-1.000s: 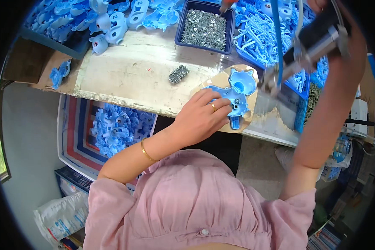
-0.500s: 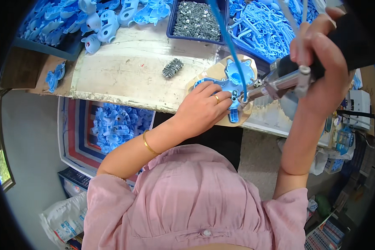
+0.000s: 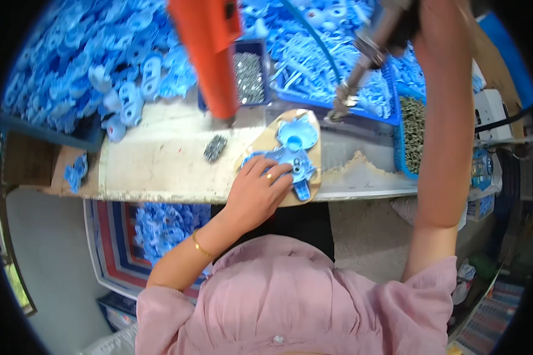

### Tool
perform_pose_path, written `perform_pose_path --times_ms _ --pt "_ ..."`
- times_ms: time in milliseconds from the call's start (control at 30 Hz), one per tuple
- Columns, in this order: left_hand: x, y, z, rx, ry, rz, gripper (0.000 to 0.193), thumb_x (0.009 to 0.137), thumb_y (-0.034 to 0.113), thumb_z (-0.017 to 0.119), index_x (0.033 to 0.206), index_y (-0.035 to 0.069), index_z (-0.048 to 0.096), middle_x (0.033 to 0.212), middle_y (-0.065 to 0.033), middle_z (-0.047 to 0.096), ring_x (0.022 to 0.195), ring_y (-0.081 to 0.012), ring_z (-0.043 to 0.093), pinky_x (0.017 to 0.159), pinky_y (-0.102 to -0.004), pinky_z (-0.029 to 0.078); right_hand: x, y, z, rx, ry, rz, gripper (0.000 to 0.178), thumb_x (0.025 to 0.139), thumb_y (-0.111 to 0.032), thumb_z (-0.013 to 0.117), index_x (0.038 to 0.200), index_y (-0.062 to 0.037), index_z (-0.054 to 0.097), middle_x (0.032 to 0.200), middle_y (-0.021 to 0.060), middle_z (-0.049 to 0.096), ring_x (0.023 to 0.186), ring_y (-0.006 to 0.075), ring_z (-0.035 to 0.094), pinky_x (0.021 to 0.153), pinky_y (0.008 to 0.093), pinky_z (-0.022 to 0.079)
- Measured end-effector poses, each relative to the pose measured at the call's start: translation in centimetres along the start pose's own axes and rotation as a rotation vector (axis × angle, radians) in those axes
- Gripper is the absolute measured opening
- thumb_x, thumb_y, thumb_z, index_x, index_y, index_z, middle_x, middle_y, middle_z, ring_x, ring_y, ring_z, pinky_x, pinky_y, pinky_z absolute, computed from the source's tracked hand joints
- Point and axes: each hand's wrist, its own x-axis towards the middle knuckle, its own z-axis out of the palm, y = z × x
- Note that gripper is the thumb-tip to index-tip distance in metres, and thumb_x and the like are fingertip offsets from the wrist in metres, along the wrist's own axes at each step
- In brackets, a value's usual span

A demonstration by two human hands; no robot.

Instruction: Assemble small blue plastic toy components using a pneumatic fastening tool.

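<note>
On a tan board point(image 3: 312, 121) at the table's front edge lies a light blue moulded plastic part point(image 3: 297, 133), its hollow side up. My left hand point(image 3: 260, 180) rests on its near-left portion, fingers spread and pressing lightly. At the upper right, my right arm reaches up to a metal-nosed power screwdriver point(image 3: 361, 71), whose tip hangs well above the table. The wrist of my right hand point(image 3: 438, 23) is beside the tool's dark body; the fingers are cut off or blurred at the top edge. A small pile of screws point(image 3: 215, 148) lies left of the board.
A blurred orange tool point(image 3: 210, 59) hangs close in front. Behind are a heap of blue plastic parts point(image 3: 83, 65), a dark bin of screws point(image 3: 249, 77), a blue crate of thin parts point(image 3: 308, 71) and a blue tray of brassy pieces point(image 3: 413, 133). A striped box point(image 3: 109, 236) holds parts below.
The screwdriver's tip has left the blue part and risen up and away, along with my right arm. The orange tool has come into view. My left hand stays on the part; the view has shifted.
</note>
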Motion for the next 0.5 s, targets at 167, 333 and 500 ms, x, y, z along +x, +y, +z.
perform_pose_path --times_ms 167,333,500 --pt "-0.7 0.0 -7.7 -0.380 -0.030 -0.154 0.017 0.081 0.008 0.073 0.097 0.005 0.069 0.105 -0.0090 0.071 0.094 -0.0298 0.065 0.085 -0.0409 0.050 4.3 5.1 -0.2 0.219 -0.400 0.130 0.069 0.099 -0.066 0.049 0.120 -0.0024 0.066 0.112 0.0080 0.066 0.102 0.0148 0.064 0.091 0.0277 0.049" --pt "-4.2 0.1 -20.3 -0.477 -0.397 -0.481 0.017 0.076 0.015 0.078 0.087 0.002 0.075 0.090 -0.0135 0.073 0.084 -0.0302 0.068 0.075 -0.0382 0.053 4.7 19.7 -9.7 -0.339 -0.346 0.222 0.031 0.093 -0.016 0.065 0.117 0.0035 0.065 0.088 0.0062 0.067 0.068 0.0123 0.061 0.064 0.0283 0.050" --pt "-8.2 2.7 -23.1 0.088 -0.522 -0.914 0.050 0.078 0.023 0.079 0.121 0.001 0.067 0.103 -0.0152 0.073 0.094 -0.0337 0.068 0.083 -0.0398 0.053 1.4 28.8 -8.5 -0.810 -0.321 0.267 0.033 0.087 -0.026 0.073 0.110 -0.0027 0.072 0.103 0.0124 0.074 0.089 0.0219 0.071 0.078 0.0356 0.055"
